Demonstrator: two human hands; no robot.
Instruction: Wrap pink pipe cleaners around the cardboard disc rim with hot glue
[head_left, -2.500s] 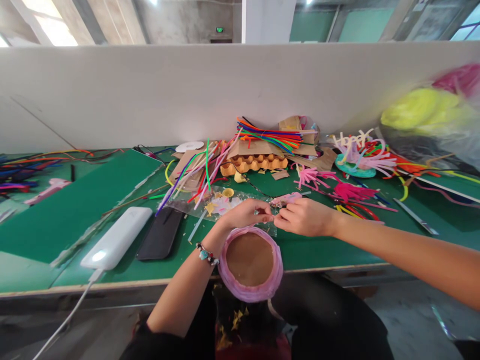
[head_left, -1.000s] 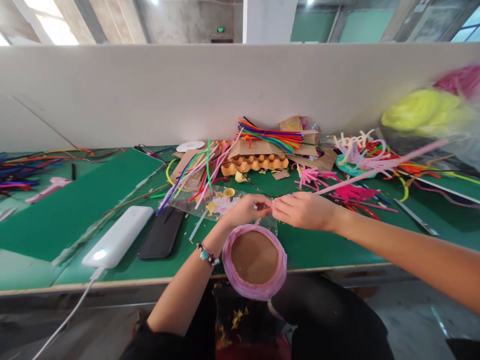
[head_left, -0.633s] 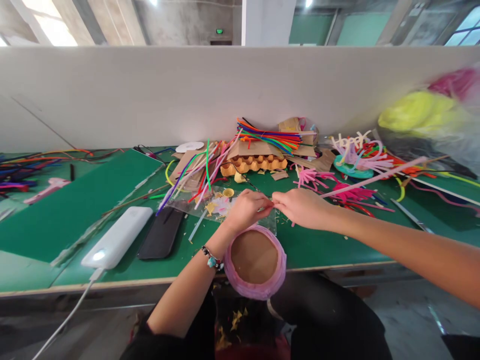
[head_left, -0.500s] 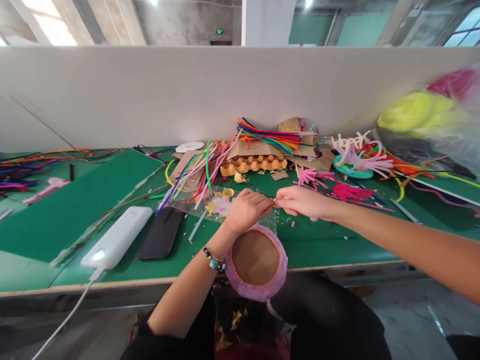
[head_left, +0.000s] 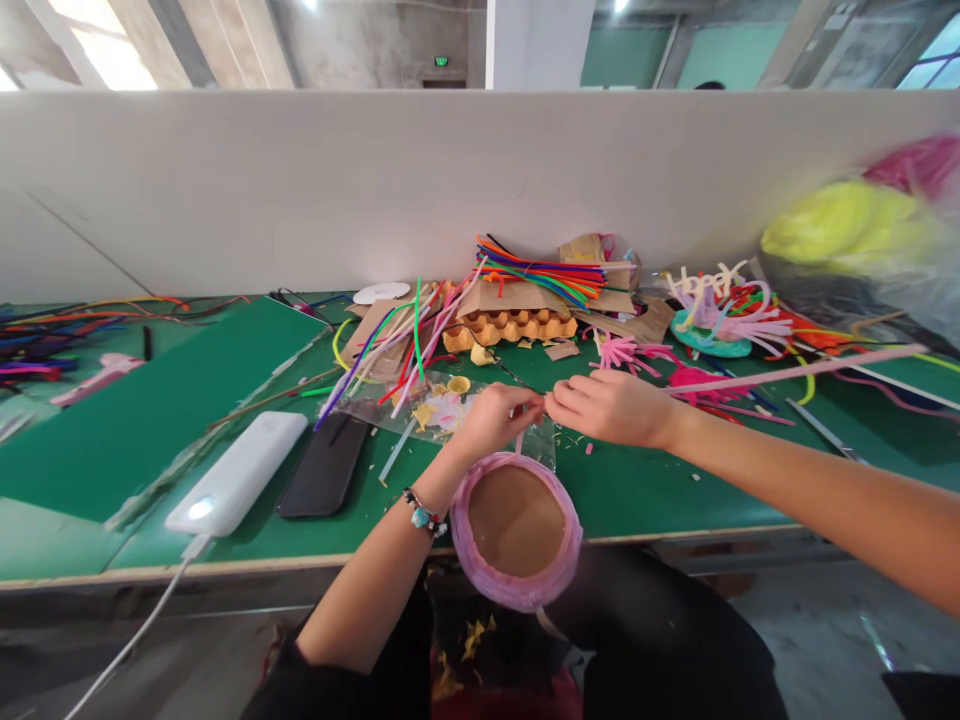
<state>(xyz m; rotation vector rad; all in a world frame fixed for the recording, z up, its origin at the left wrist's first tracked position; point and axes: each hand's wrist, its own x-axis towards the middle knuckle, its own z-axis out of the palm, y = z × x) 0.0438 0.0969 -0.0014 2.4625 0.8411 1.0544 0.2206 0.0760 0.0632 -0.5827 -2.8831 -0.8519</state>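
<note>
My left hand (head_left: 501, 418) and my right hand (head_left: 609, 408) meet fingertip to fingertip above the green table, both closed in a pinch. A long pink pipe cleaner (head_left: 810, 370) sticks out to the right from behind my right hand. A short pink strand (head_left: 519, 442) runs from my left fingers down to the round, pink-wrapped cardboard piece (head_left: 571, 545). That round piece rests at the table's front edge by my lap, below my hands. What exactly lies between my fingertips is too small to tell.
Beyond my hands lie an orange egg tray (head_left: 517, 326), bundled pipe cleaners (head_left: 540, 270) and a plastic sheet with scraps. A white power bank (head_left: 240, 470) and a black phone (head_left: 324, 465) are at left, a glue stick (head_left: 825, 430) at right.
The long pink pipe cleaner now shows right of my right hand, and a pink strand shows beneath my left fingers. Both hands remain close together, with my right hand turned slightly.
</note>
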